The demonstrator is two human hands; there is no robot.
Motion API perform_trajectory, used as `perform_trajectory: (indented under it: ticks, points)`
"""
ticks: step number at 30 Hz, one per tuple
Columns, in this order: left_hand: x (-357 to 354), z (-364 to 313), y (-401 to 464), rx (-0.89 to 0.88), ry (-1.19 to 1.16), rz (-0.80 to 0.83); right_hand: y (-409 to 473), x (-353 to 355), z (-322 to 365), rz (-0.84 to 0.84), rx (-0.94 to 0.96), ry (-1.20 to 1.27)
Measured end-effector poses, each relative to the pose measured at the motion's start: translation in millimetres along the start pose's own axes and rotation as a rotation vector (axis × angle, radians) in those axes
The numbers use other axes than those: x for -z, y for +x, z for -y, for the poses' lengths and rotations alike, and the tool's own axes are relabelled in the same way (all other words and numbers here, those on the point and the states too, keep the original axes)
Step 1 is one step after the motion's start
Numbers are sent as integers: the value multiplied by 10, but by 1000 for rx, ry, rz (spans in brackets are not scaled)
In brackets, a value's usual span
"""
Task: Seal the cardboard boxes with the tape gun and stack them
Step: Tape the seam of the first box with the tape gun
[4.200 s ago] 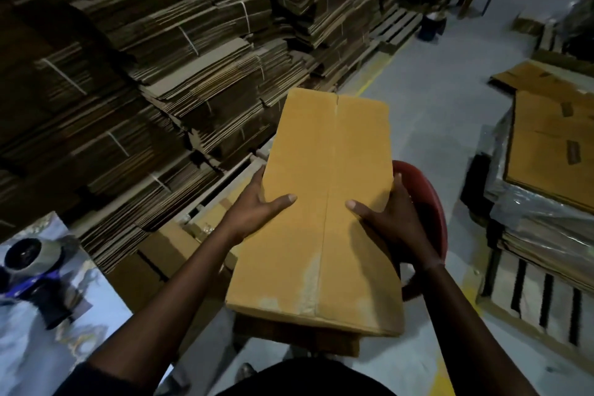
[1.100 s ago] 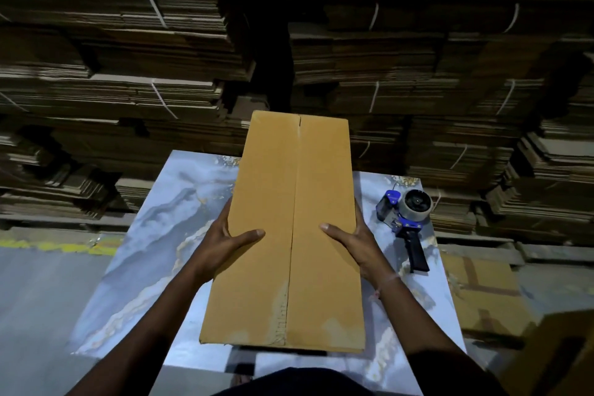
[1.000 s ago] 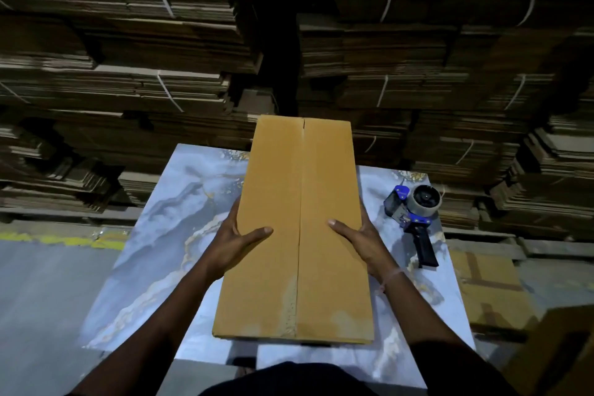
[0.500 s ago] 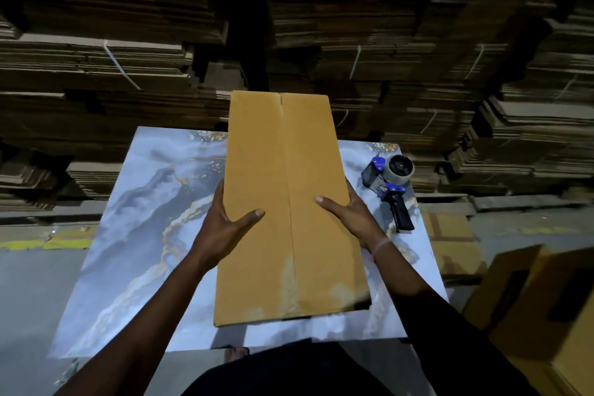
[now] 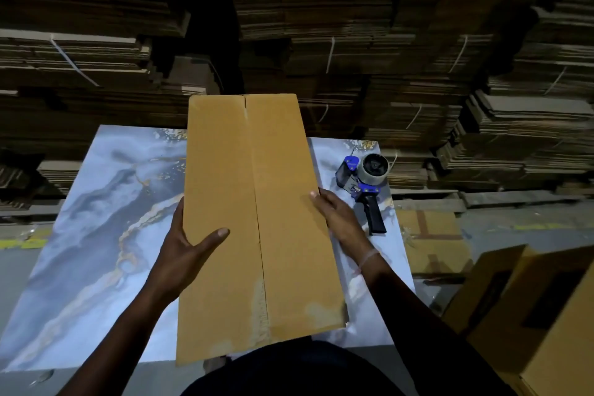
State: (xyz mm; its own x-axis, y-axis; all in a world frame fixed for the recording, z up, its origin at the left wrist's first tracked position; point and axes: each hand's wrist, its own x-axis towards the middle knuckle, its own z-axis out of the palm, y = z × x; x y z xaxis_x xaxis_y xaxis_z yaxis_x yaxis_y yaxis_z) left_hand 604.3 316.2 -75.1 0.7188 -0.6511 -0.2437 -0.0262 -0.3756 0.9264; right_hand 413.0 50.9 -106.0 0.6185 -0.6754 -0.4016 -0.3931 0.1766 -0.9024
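A long tan cardboard box [image 5: 254, 202] lies lengthwise over the marble-patterned table [image 5: 96, 235], its two top flaps meeting along a centre seam. My left hand [image 5: 186, 251] grips the box's left edge, thumb laid across the top. My right hand [image 5: 337, 219] rests against the right edge with fingers fairly straight. A blue and black tape gun [image 5: 364, 183] with a roll of tape lies on the table just right of my right hand, handle pointing toward me.
Tall strapped stacks of flattened cardboard [image 5: 353, 42] fill the background behind the table. An assembled box [image 5: 530, 315] stands at the lower right, and a flat taped carton [image 5: 430, 241] lies on the floor beside the table. Grey floor shows at left.
I carried the box from the pallet area to the table and set it down. In the last half second my right thumb came off the top and the hand slid to the edge.
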Motion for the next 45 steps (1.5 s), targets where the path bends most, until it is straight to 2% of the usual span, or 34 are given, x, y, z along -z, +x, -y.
perform_trajectory:
  ticks: [2,4,6,8,10,16,19,24,31,38,42,45]
  points:
    - [-73,-6,-14,17,4,-23,154,265,-115,-237,-9,-40]
    - [-119,0,-14,32,16,-37,306,585,-279,-525,-72,-260]
    - [-140,4,-11,43,24,-41,430,912,-472,-625,-249,-463]
    - [-157,-4,-3,52,26,-46,602,1169,-713,-559,-401,-504]
    - [-205,-51,-13,45,20,-53,788,1365,-923,-448,-452,-409]
    - [-409,-173,-97,42,10,-72,1041,1410,-949,-133,-507,237]
    - [-487,-188,-125,52,26,-92,1060,1337,-957,-12,-488,396]
    - [-523,-166,-122,72,12,-100,1075,1265,-934,-10,-367,545]
    - [-457,-149,-17,32,28,-76,908,1150,-545,28,-257,614]
    - [-277,-243,822,-27,-39,-98,625,920,89,25,-164,534]
    - [-154,-233,1471,-143,71,-111,508,668,471,24,-136,495]
    - [-99,-259,2007,-214,345,-138,512,476,757,3,-117,477]
